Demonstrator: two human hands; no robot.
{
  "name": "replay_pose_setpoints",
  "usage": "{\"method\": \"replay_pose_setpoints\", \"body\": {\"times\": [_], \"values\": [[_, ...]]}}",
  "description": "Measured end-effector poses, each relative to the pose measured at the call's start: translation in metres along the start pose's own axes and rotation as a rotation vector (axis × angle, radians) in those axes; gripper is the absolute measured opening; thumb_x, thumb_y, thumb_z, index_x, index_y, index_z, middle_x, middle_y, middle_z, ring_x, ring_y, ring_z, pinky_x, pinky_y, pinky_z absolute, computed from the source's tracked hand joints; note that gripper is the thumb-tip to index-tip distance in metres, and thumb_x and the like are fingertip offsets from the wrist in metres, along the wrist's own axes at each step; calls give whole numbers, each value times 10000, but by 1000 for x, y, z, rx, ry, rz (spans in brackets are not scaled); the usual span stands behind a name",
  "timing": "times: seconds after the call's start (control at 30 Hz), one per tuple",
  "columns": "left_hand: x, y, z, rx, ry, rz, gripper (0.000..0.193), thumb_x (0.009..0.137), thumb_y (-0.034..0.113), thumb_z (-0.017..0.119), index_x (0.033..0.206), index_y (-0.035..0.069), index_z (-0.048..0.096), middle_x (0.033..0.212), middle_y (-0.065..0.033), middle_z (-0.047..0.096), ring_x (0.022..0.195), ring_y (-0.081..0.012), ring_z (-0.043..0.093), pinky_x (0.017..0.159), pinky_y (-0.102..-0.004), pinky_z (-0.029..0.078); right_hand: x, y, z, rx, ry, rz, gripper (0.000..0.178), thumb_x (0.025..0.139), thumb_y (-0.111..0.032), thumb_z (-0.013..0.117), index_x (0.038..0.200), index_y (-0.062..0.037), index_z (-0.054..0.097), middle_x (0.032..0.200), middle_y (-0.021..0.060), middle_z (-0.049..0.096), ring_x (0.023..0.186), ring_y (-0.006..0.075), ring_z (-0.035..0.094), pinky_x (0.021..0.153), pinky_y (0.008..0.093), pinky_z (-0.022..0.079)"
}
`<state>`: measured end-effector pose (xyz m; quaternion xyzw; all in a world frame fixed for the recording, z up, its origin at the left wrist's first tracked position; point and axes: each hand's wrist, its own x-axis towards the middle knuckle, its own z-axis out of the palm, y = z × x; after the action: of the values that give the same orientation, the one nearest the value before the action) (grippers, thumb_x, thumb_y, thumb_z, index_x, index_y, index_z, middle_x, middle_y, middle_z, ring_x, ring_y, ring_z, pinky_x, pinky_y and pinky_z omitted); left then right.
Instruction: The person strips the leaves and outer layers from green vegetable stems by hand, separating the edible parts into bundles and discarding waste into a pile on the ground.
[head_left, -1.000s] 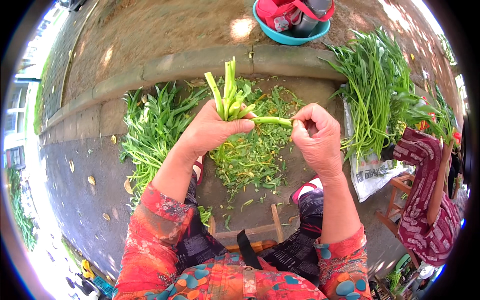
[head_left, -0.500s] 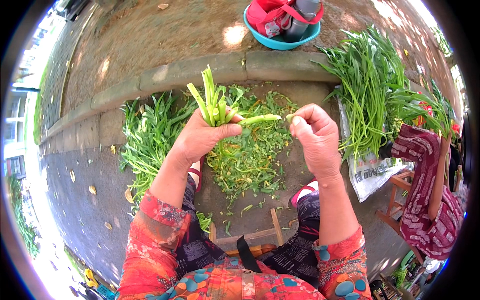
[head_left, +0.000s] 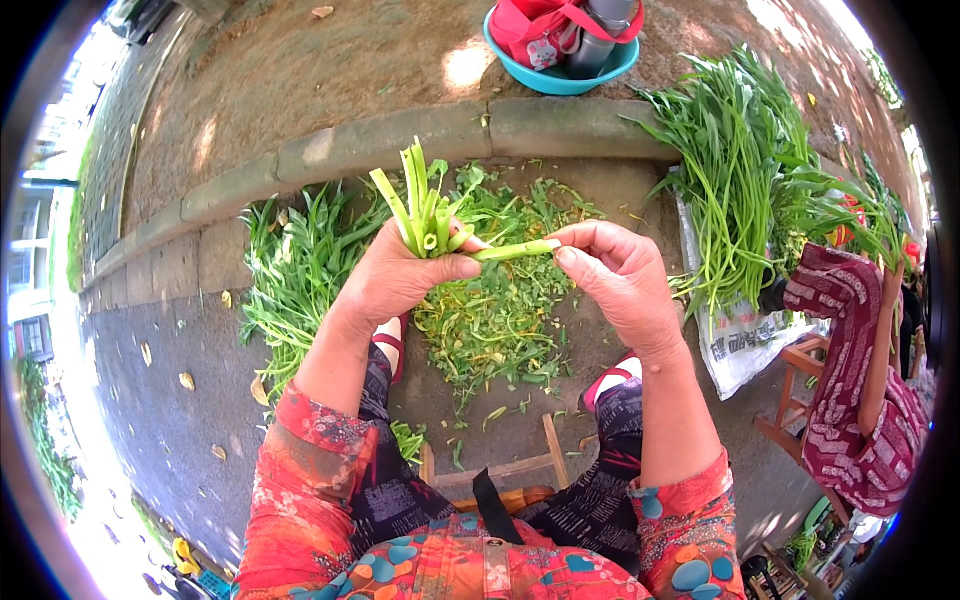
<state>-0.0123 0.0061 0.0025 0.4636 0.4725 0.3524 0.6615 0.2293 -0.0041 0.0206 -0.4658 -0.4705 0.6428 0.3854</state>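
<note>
My left hand (head_left: pixel 400 270) is closed round a bunch of pale green hollow vegetable stems (head_left: pixel 428 220), their cut ends pointing up and away from me. One stem (head_left: pixel 515 250) sticks out sideways to the right from under the left thumb. At that stem's tip, my right hand (head_left: pixel 615 275) pinches with thumb and forefinger. The rest of the bunch is hidden behind my left hand. Below both hands, leaf and stem scraps (head_left: pixel 500 330) lie scattered on the ground between my feet.
Leafy green stems (head_left: pixel 290 290) lie in a heap at the left. A larger pile (head_left: pixel 740 180) rests on a white sack (head_left: pixel 735 360) at the right, beside a seated person (head_left: pixel 850 380). A turquoise basin (head_left: pixel 560 80) holding a red bag stands beyond the curb (head_left: pixel 400 140).
My right hand has moved slightly left and now pinches the tip of the sideways stem; before, it was apart from it with a small green bit between its fingers.
</note>
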Motion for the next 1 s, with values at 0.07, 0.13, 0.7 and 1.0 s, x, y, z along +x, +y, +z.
{"method": "replay_pose_setpoints", "body": {"times": [0.07,0.13,0.7,1.0], "values": [[0,3,2,31,-10,-15,187,756,-44,719,906,27,633,930,-31,605,865,-143,591,783,-287,500,-1,2,-1,-28,2,-1,143,879,-78,627,992,5,658,794,-47,597,698,14,492,601,172,394],[0,5,4,64,-21,-15,190,754,-44,720,914,25,643,925,-31,611,862,-139,589,779,-284,494,-1,4,0,-34,8,-3,135,880,-85,633,977,3,660,784,-50,593,689,14,485,593,173,391],[-1,4,8,69,-36,-25,215,746,-19,733,925,22,621,902,-53,675,833,-120,608,773,-287,494,0,2,-1,-462,48,-175,47,740,-17,626,754,-19,581,680,12,561,637,80,523,581,233,427],[3,5,1,165,-92,-132,282,748,-37,734,965,46,574,930,-55,661,900,-156,624,810,-301,503,0,5,-5,-832,-30,-513,107,662,17,598,686,-16,499,658,109,487,660,275,497,603,346,415]]}}
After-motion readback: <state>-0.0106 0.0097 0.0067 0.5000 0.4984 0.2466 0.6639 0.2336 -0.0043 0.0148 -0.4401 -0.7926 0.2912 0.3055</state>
